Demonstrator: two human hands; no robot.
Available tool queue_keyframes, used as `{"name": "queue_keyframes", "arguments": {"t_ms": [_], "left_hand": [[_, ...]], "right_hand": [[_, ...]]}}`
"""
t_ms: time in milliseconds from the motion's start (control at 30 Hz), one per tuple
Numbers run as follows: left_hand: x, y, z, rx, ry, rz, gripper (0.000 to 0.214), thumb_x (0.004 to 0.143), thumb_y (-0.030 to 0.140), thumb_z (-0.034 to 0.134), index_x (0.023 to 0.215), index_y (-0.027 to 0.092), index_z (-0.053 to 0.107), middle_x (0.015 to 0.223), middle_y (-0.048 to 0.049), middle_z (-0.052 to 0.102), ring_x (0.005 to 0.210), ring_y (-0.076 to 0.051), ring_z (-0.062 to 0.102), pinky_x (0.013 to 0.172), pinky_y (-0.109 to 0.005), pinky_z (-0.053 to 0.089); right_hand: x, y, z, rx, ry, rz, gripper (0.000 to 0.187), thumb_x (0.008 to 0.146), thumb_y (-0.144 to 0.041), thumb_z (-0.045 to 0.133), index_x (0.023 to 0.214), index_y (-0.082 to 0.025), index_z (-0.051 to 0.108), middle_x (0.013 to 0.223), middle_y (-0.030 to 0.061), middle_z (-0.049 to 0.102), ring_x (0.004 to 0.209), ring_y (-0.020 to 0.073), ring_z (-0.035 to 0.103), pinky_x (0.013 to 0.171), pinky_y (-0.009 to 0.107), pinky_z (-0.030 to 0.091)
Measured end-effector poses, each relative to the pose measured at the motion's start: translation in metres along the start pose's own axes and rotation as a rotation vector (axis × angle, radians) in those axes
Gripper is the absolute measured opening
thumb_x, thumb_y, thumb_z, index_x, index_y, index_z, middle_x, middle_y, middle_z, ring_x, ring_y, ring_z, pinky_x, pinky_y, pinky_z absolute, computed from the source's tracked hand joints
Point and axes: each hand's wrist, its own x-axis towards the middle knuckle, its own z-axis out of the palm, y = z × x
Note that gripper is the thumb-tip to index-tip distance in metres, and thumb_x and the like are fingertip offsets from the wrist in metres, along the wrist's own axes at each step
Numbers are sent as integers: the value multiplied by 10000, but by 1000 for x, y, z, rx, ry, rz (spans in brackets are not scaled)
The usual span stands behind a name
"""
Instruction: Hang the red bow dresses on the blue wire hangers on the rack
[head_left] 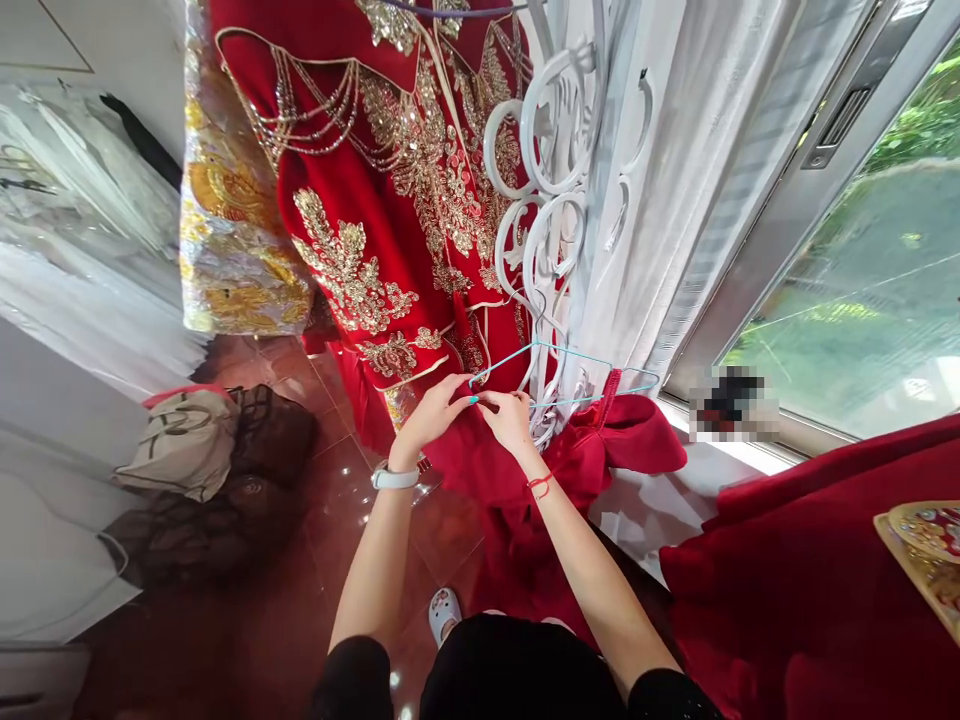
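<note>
A light-blue wire hanger (581, 352) hangs from the white scrollwork rack, carrying a dark red dress (517, 510). One red strap (610, 390) and a puffed piece of cloth sit at the hanger's right end. At its left end, my left hand (436, 412) pinches the edge of the dress, thumb and fingers pressed together. Close beside it, my right hand (508, 420) is also closed on the dress edge, its fingertips nearly meeting those of the left. What exactly lies between the fingertips is partly hidden. The dress drapes below both hands toward the floor.
A red gown with gold beading (412, 180) hangs just beyond my hands, beside a gold-patterned garment (232, 230). White curved metal scrollwork (559, 130) stands by the window (862, 300). Bags (202, 440) lie on the tiled floor at left. Another red garment (810, 560) is at right.
</note>
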Motion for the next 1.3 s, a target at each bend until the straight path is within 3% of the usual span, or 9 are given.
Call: {"name": "queue_keyframes", "arguments": {"t_ms": [167, 300, 400, 467, 533, 667, 800, 1067, 1300], "left_hand": [[-13, -5, 18, 70, 133, -41, 267, 975, 335, 529, 1209, 246, 622, 1218, -70, 712, 1166, -255, 625, 1145, -468, 374], [-12, -11, 24, 102, 186, -29, 259, 972, 365, 518, 1179, 249, 622, 1174, -63, 713, 1125, -258, 629, 1111, -452, 379], [-10, -15, 26, 77, 199, -10, 317, 965, 408, 519, 1222, 252, 617, 1218, -70, 691, 1177, -269, 602, 1106, -448, 373], [-9, -18, 28, 50, 205, -19, 345, 950, 426, 529, 1238, 257, 615, 1235, -67, 680, 1199, -273, 585, 1109, -449, 367], [-9, -19, 29, 25, 209, -28, 352, 930, 436, 543, 1223, 258, 623, 1226, -62, 679, 1189, -275, 586, 1107, -450, 366], [-5, -18, 34, -4, 244, -28, 295, 891, 438, 572, 1107, 259, 663, 1134, -47, 701, 1113, -269, 607, 1097, -449, 368], [2, -16, 40, -26, 325, -39, 227, 883, 415, 574, 973, 239, 686, 1011, -47, 713, 1005, -258, 635, 1071, -455, 369], [13, -18, 43, -21, 375, -49, 177, 871, 383, 604, 910, 229, 682, 960, -52, 704, 1000, -270, 624, 1015, -448, 369], [22, -29, 40, -65, 255, 33, 230, 901, 421, 582, 971, 228, 686, 1013, -58, 700, 1061, -275, 624, 1009, -439, 364]], "right_hand": [[-36, 15, -25, 344, 114, -186, 284, 926, -236, 543, 1088, -251, 776, 1140, 58, 800, 1046, 214, 729, 1018, 406, 513], [-80, 49, -83, 207, 637, -160, 215, 863, -229, 577, 972, -234, 763, 1038, 71, 773, 1021, 227, 706, 968, 399, 555], [-106, 89, -139, 62, 943, -17, 344, 827, -244, 580, 1141, -210, 716, 1179, 117, 724, 1095, 252, 677, 998, 455, 547], [-117, 115, -173, 2, 901, 52, 488, 789, -259, 613, 1272, -212, 666, 1307, 135, 682, 1212, 272, 634, 1065, 489, 508], [-120, 133, -198, 17, 684, 82, 558, 770, -300, 658, 1323, -229, 647, 1367, 128, 668, 1267, 277, 614, 1113, 496, 473], [-114, 146, -220, 111, 373, 104, 401, 759, -399, 701, 1111, -217, 759, 1177, 103, 770, 1100, 280, 692, 1036, 468, 519], [-107, 141, -224, 91, 493, 127, 275, 780, -428, 642, 850, -205, 787, 897, 70, 798, 875, 268, 693, 882, 446, 550], [-114, 137, -231, 191, 904, 238, 386, 712, -546, 678, 808, -183, 767, 806, 51, 755, 796, 240, 651, 805, 398, 528], [-109, 102, -228, 122, 906, 128, 340, 735, -504, 688, 841, -194, 778, 879, 59, 765, 906, 250, 675, 922, 414, 523]]}}
